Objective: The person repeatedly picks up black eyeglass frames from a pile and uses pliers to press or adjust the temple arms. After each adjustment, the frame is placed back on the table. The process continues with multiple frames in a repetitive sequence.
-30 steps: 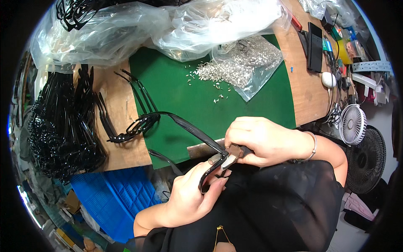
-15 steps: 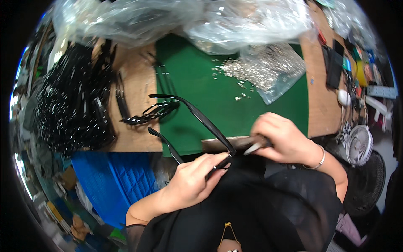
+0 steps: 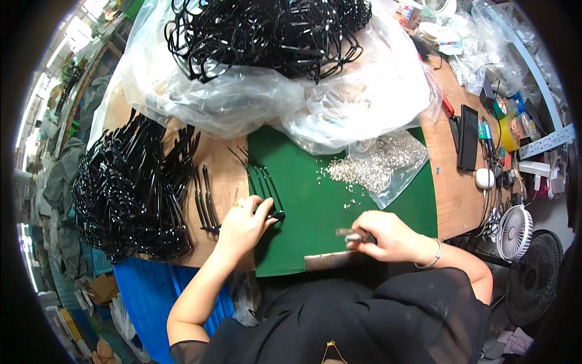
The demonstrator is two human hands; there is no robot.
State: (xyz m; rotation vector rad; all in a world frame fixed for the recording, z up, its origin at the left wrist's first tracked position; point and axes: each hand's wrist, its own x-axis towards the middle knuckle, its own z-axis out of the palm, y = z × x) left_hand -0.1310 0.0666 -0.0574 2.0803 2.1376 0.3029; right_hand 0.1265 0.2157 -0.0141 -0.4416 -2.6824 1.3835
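Observation:
My left hand [image 3: 241, 225] is at the left edge of the green mat, its thumb and fingers closed on a black eyeglass frame [image 3: 277, 215]. Slim temples [image 3: 259, 173] point away from me there, and my fingers cover part of the front. In my right hand [image 3: 388, 235] is a pair of metal pliers [image 3: 350, 235], held above the near part of the mat with the jaws pointing left. Beyond that hand, many small silvery metal parts [image 3: 364, 173] spill from a clear plastic bag [image 3: 403, 182].
A large heap of black eyeglass frames [image 3: 136, 194] lies at left, with a few more frames [image 3: 206, 197] beside it. Another pile [image 3: 267, 36] rests on clear plastic sheeting [image 3: 242, 100] at the back. A phone [image 3: 467, 136] and a white fan [image 3: 514, 233] are at right; a blue crate [image 3: 145, 297] is below left.
My left hand has moved away from my body and left, taking the eyeglass frame to the mat's left edge. My right hand with the pliers is still near the mat's front. The view has shifted.

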